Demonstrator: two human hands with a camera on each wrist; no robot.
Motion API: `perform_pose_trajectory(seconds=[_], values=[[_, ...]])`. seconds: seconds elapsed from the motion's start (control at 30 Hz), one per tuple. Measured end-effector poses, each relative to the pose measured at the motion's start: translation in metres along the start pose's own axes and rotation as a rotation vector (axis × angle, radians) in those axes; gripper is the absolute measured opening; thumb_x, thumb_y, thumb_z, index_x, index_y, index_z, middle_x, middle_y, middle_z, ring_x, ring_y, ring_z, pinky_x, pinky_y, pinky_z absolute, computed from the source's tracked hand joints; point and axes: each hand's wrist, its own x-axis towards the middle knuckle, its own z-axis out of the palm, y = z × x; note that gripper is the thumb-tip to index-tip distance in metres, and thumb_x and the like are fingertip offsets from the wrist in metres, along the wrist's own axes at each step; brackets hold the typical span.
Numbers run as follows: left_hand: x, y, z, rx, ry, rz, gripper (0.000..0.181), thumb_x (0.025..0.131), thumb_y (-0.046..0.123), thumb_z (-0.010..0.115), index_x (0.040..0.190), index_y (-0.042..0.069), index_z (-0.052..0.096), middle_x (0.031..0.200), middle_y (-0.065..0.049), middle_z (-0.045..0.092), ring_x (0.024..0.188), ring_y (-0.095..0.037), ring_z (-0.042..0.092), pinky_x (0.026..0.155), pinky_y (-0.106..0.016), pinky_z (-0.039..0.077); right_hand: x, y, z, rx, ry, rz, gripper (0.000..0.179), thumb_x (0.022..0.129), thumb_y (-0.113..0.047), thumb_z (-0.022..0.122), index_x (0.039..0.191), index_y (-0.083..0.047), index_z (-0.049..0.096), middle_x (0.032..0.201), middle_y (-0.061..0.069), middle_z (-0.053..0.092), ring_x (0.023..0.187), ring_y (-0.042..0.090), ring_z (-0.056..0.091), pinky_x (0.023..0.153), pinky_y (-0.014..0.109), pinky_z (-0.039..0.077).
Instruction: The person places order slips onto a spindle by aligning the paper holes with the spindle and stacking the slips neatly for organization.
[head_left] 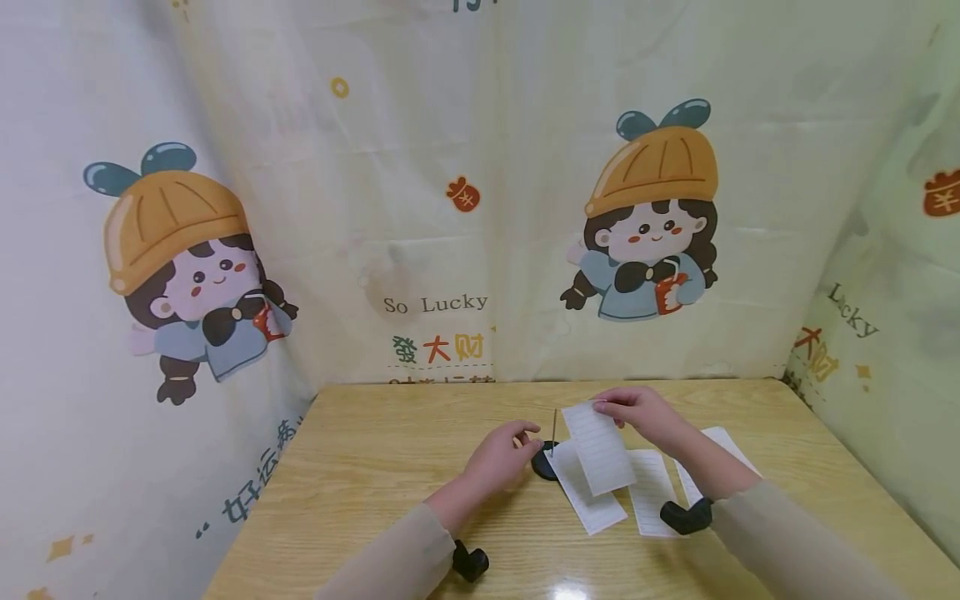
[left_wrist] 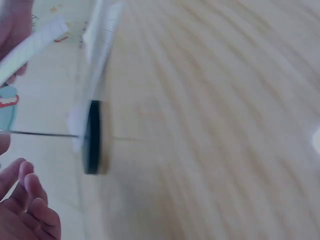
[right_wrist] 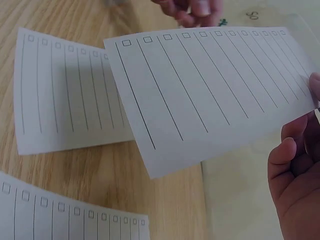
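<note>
My right hand (head_left: 647,414) pinches a white checklist sheet (head_left: 598,450) by its far edge, above the table. Ruled lines and a row of small tick boxes show on this sheet (right_wrist: 210,85) in the right wrist view. To its left stands a paper spike: a thin upright rod (left_wrist: 42,133) on a round black base (left_wrist: 92,137). Beside the base is my left hand (head_left: 504,454), fingers loosely bent and holding nothing. A second sheet (head_left: 596,515) has its far corner over the base, close to the rod, and is partly hidden by the held one.
Two more lined sheets lie to the right on the wooden table (head_left: 360,492): one sheet (head_left: 654,493) near the middle, another sheet (head_left: 722,440) partly under my right forearm. A printed cloth (head_left: 435,250) hangs behind the table's far edge and along both sides.
</note>
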Motion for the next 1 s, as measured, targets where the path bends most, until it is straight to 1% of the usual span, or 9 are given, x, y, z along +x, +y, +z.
perform_pose_trajectory(seconds=[0.13,0.23,0.33,0.43,0.5,0.67,0.83,1.0], values=[[0.004,0.011,-0.001,-0.094,0.052,0.016,0.034,0.097,0.047,0.059,0.122,0.026,0.068,0.093,0.01,0.057,0.071,-0.011,0.053,0.056,-0.03,0.046,0.006,0.002,0.004,0.013,0.007,-0.005,0.034,0.095,-0.032,0.068,0.113,-0.003,0.072,0.092,0.007,0.064,0.082,0.024,0.055,0.075,0.038,0.044],[0.008,0.019,-0.001,-0.123,0.1,0.045,0.03,0.098,0.047,0.059,0.117,0.027,0.069,0.094,0.01,0.058,0.073,-0.011,0.053,0.059,-0.03,0.045,0.009,0.003,0.007,0.028,0.005,-0.002,0.035,0.095,-0.032,0.068,0.113,-0.003,0.071,0.093,0.006,0.064,0.083,0.024,0.055,0.076,0.038,0.044],[0.011,0.026,0.0,-0.142,0.132,0.052,0.029,0.097,0.046,0.06,0.116,0.027,0.07,0.094,0.01,0.059,0.075,-0.011,0.053,0.06,-0.029,0.045,0.013,0.003,0.009,0.045,0.0,0.005,0.035,0.095,-0.032,0.068,0.113,-0.002,0.071,0.095,0.007,0.065,0.084,0.025,0.056,0.078,0.039,0.044],[0.015,0.033,0.001,-0.162,0.145,0.053,0.029,0.097,0.045,0.061,0.117,0.025,0.07,0.093,0.009,0.059,0.076,-0.011,0.053,0.061,-0.029,0.046,0.015,0.004,0.01,0.054,0.004,0.012,0.035,0.095,-0.032,0.067,0.114,-0.002,0.071,0.098,0.007,0.067,0.084,0.025,0.056,0.078,0.038,0.046],[0.018,0.036,0.004,-0.158,0.152,0.048,0.031,0.096,0.045,0.062,0.118,0.024,0.07,0.092,0.01,0.059,0.075,-0.009,0.053,0.06,-0.028,0.045,0.017,0.005,0.011,0.058,0.006,0.011,0.035,0.095,-0.031,0.067,0.115,-0.002,0.071,0.1,0.007,0.067,0.084,0.024,0.056,0.076,0.037,0.046],[0.021,0.043,0.007,-0.162,0.169,0.048,0.027,0.097,0.042,0.063,0.114,0.022,0.071,0.091,0.01,0.059,0.074,-0.009,0.053,0.062,-0.027,0.046,0.02,0.006,0.013,0.069,0.0,-0.002,0.033,0.095,-0.027,0.068,0.114,-0.001,0.071,0.1,0.007,0.068,0.082,0.022,0.057,0.074,0.034,0.047],[0.021,0.046,0.007,-0.186,0.182,0.028,0.021,0.097,0.041,0.063,0.106,0.024,0.072,0.092,0.009,0.06,0.078,-0.01,0.054,0.064,-0.028,0.047,0.022,0.005,0.015,0.058,-0.004,0.002,0.033,0.095,-0.031,0.067,0.113,-0.004,0.072,0.101,0.006,0.068,0.083,0.023,0.057,0.075,0.036,0.048],[0.021,0.046,0.005,-0.184,0.197,0.021,0.019,0.097,0.041,0.063,0.101,0.025,0.072,0.091,0.011,0.06,0.078,-0.01,0.055,0.063,-0.028,0.047,0.024,0.003,0.015,0.053,-0.008,0.005,0.033,0.095,-0.03,0.068,0.113,-0.004,0.072,0.101,0.007,0.069,0.083,0.024,0.057,0.077,0.04,0.048]])
